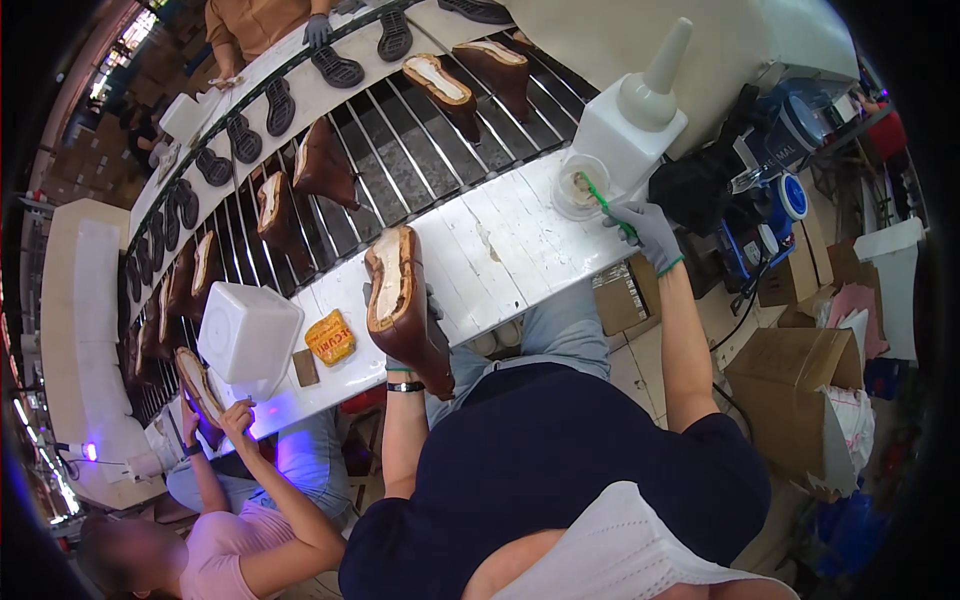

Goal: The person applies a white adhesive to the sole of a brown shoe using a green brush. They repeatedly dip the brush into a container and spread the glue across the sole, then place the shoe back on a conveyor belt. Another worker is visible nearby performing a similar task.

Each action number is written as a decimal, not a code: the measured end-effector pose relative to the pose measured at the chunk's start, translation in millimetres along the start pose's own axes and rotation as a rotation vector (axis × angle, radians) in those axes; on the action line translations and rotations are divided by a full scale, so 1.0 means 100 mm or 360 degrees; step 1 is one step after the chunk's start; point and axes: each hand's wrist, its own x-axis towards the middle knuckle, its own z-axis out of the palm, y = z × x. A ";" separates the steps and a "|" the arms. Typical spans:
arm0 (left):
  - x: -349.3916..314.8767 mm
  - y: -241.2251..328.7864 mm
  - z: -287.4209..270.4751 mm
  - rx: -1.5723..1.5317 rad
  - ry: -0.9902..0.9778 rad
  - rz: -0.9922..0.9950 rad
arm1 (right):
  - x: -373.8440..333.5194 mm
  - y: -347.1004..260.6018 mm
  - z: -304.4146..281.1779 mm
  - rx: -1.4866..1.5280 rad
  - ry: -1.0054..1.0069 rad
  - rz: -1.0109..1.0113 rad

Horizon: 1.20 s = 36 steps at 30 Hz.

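Note:
My left hand (434, 304), in a grey glove, holds a brown leather shoe upper (405, 335) from beneath and behind. The shoe is bottom up, its pale insole and tan rim showing, and it hides most of that hand. Pinched in my gloved right hand (648, 234) is a thin green-handled brush (598, 198). The brush's far end rests inside a small clear plastic cup (566, 206) on the white bench (490, 255). Directly behind the cup stands a white squeeze bottle (612, 125) with a long nozzle.
A metal-bar rack (350, 165) carries several brown shoe uppers; dark soles (336, 68) line the belt beyond. A white square container (250, 330) and yellow packet (330, 338) sit left. A co-worker (250, 545) holds another upper at lower left. Cardboard boxes (790, 390) stand right.

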 end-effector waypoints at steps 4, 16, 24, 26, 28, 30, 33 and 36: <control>-0.11 -0.04 -0.40 0.0637 0.0159 0.0099 | 0.01 0.08 0.02 0.0622 -0.0368 0.0213; 0.13 0.55 1.05 -0.0233 0.0503 -0.0322 | -0.58 -1.37 1.12 -0.0007 -0.0614 -0.0769; 0.09 0.87 1.39 0.0154 0.0294 -0.0269 | -0.96 -1.66 1.37 -0.0463 -0.1171 -0.1207; 0.10 0.90 1.40 0.0154 0.0281 -0.0259 | -0.96 -1.63 1.40 -0.0485 -0.1095 -0.1272; 0.10 0.97 1.50 0.0294 0.0242 -0.0168 | -0.96 -1.64 1.42 -0.0541 -0.1016 -0.1329; 0.09 1.04 1.57 0.0415 0.0203 -0.0094 | -0.93 -1.68 1.45 -0.0629 -0.0954 -0.1385; 0.08 1.10 1.59 0.0561 0.0138 -0.0029 | -0.85 -1.66 1.51 -0.0604 -0.0883 -0.1459; 0.07 1.15 1.58 0.0662 0.0095 -0.0001 | -0.84 -1.70 1.61 -0.0511 -0.0854 -0.1506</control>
